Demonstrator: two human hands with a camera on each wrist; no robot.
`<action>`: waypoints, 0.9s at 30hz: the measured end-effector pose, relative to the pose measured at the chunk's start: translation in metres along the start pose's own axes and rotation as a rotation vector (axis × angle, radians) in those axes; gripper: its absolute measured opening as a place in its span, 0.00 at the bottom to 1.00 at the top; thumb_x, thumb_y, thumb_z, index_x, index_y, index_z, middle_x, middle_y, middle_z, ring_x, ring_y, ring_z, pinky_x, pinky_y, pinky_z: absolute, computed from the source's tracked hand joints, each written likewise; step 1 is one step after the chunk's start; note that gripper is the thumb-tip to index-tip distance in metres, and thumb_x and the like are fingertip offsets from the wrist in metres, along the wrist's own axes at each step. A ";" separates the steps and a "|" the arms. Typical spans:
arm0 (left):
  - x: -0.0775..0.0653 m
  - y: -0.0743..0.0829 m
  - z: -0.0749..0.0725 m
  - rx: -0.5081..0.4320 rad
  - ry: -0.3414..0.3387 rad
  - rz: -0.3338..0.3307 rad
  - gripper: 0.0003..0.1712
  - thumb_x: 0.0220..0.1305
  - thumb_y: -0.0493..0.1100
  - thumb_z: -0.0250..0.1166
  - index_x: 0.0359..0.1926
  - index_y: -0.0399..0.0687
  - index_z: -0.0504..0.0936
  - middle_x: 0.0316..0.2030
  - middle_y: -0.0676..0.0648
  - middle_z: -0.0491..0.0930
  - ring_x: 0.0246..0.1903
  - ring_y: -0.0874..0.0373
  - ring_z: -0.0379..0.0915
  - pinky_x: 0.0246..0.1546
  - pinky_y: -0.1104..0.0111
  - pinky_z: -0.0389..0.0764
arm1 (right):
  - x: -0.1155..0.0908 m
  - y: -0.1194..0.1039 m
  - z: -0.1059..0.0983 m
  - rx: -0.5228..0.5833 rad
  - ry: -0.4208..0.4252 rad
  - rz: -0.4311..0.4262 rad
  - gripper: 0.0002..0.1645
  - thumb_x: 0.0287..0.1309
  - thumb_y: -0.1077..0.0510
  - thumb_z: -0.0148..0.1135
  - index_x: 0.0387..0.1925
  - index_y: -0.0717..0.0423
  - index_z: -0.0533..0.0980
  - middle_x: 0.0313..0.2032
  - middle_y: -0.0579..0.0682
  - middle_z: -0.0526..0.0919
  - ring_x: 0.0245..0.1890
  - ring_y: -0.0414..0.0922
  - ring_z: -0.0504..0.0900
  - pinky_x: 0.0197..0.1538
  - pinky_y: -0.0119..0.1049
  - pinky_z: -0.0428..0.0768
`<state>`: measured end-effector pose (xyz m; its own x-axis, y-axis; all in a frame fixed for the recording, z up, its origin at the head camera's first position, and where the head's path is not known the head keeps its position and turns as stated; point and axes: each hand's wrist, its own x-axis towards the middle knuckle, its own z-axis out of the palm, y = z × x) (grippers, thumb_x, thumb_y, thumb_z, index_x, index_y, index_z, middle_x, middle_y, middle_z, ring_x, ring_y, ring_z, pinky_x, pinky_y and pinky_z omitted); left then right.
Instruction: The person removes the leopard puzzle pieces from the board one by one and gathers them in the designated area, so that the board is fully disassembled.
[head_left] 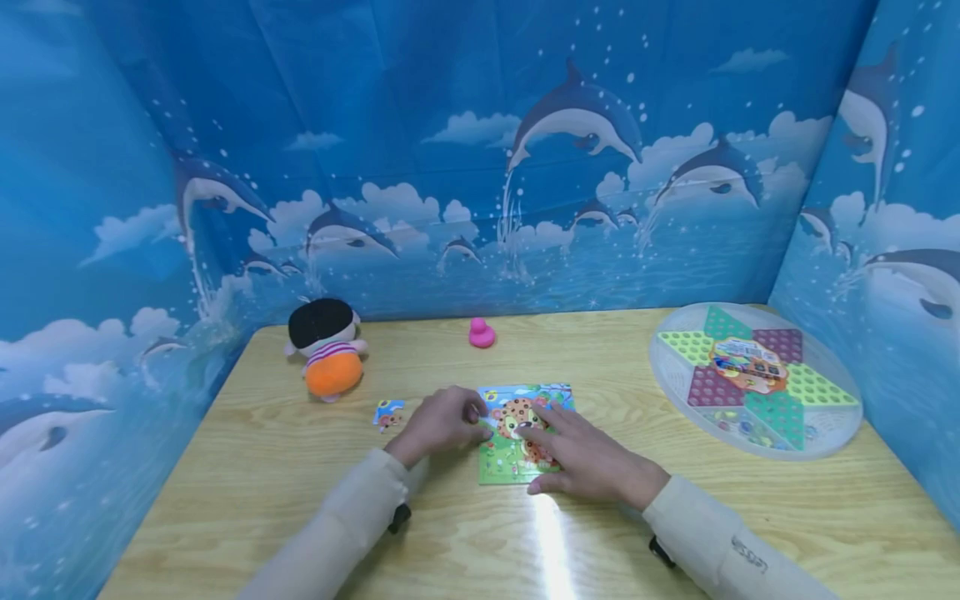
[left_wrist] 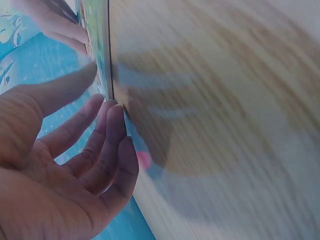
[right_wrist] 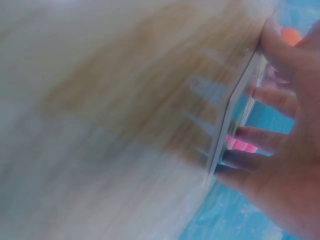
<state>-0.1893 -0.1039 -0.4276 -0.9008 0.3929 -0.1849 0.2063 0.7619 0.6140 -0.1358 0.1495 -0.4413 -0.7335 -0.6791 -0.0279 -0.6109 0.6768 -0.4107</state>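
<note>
A jigsaw puzzle with a spotted leopard on green grass lies flat on the table between both hands. At its left edge is my left hand, thumb and fingers bent, fingertips right at the border; no separate piece shows in it. In the left wrist view, the left thumb reaches over the puzzle face. My right hand rests on the puzzle's right side with fingers spread, covering part of the leopard. The right wrist view shows the right fingers on the puzzle board. A loose puzzle piece lies left of the left hand.
A doll in orange shorts lies at the back left. Near the back edge sits a pink rubber duck. A round Chinese checkers board with marbles under its cover is on the right. A dolphin-print curtain surrounds the wooden table.
</note>
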 end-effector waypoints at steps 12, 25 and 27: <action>0.000 0.001 0.009 0.023 0.021 0.000 0.24 0.45 0.48 0.83 0.43 0.50 0.84 0.31 0.53 0.77 0.32 0.58 0.72 0.36 0.64 0.75 | 0.000 0.000 0.000 -0.003 -0.013 0.008 0.45 0.62 0.35 0.64 0.72 0.54 0.66 0.76 0.66 0.53 0.76 0.66 0.49 0.73 0.62 0.53; -0.001 0.004 0.009 0.017 0.027 -0.003 0.23 0.45 0.46 0.83 0.43 0.49 0.84 0.30 0.53 0.77 0.30 0.58 0.71 0.34 0.64 0.74 | -0.015 -0.007 -0.006 -0.029 -0.021 0.000 0.39 0.64 0.39 0.64 0.70 0.55 0.70 0.74 0.68 0.57 0.73 0.69 0.54 0.72 0.63 0.57; -0.001 0.004 0.009 0.018 0.026 -0.008 0.23 0.46 0.46 0.82 0.43 0.49 0.84 0.30 0.53 0.76 0.30 0.58 0.72 0.34 0.64 0.74 | -0.015 -0.007 -0.006 -0.036 -0.018 -0.004 0.39 0.65 0.39 0.64 0.70 0.55 0.70 0.74 0.68 0.58 0.73 0.69 0.55 0.71 0.63 0.57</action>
<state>-0.1845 -0.0970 -0.4319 -0.9118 0.3740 -0.1696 0.2062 0.7742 0.5983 -0.1222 0.1564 -0.4329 -0.7259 -0.6864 -0.0430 -0.6242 0.6838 -0.3777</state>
